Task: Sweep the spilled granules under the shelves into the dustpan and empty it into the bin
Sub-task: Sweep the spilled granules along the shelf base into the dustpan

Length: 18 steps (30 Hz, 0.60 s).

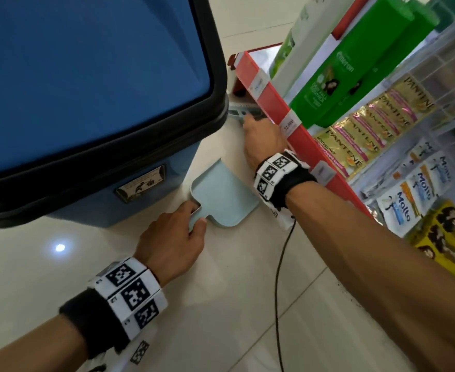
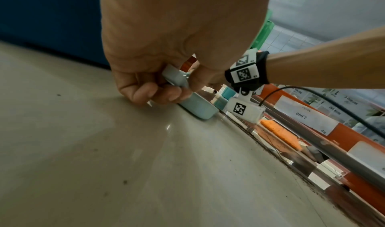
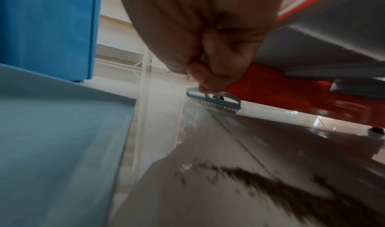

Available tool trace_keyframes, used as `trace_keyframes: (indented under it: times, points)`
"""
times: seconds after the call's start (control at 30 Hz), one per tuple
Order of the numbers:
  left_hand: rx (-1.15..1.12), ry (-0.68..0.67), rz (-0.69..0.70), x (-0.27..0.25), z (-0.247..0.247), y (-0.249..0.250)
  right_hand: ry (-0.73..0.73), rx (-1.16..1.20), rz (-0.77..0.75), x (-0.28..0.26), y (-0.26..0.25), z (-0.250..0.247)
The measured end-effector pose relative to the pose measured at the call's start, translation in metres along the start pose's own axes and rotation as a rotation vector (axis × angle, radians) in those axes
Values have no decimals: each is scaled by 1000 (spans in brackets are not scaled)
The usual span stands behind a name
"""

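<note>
The left hand point(image 1: 176, 234) gripped the handle of the light, stiff dustpan point(image 1: 222, 194), flat on the floor right of the bin point(image 1: 92, 108). The right hand point(image 1: 261, 139) clutched the brush point(image 3: 214, 99) (handle-held) farther under the shelf point(image 1: 288, 114); loose granules point(image 3: 291, 186) would probably scatter.

The left hand point(image 2: 166, 52) grips the pale blue dustpan point(image 2: 198, 107) by its handle. The dustpan rests on the tiled floor point(image 2: 104, 156). Dark granules point(image 2: 270, 149) line the shelf base.

the granules point(image 3: 277, 186) smear into blur, and the brush point(image 1: 244, 111) seems half hidden behind the shelf edge point(image 1: 280, 108).
</note>
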<state>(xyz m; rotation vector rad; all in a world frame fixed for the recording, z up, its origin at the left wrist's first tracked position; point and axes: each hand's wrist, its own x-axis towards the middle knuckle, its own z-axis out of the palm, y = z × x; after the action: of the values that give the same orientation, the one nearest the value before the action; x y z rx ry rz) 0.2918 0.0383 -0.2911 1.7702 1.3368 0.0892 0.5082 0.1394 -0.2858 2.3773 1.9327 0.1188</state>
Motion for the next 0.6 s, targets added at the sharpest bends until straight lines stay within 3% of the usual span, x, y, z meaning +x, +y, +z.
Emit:
trace_keyframes:
  times: [0.13,0.33,0.43,0.53,0.6]
  points:
    - [-35,12,14,9,2,1,-139,-40,38,5,-3,-16]
    - [-36,7,44,2,3,3,-301,-31,83,-80,32,-51]
    - [-12,-17,66,-2,3,4,-205,7,21,-77,25,-65]
    - [-25,-6,69,-4,1,7,-44,23,-35,-39,0,-71]
    - [-23,-8,69,-4,3,7,-31,-20,-67,-12,-20,-62]
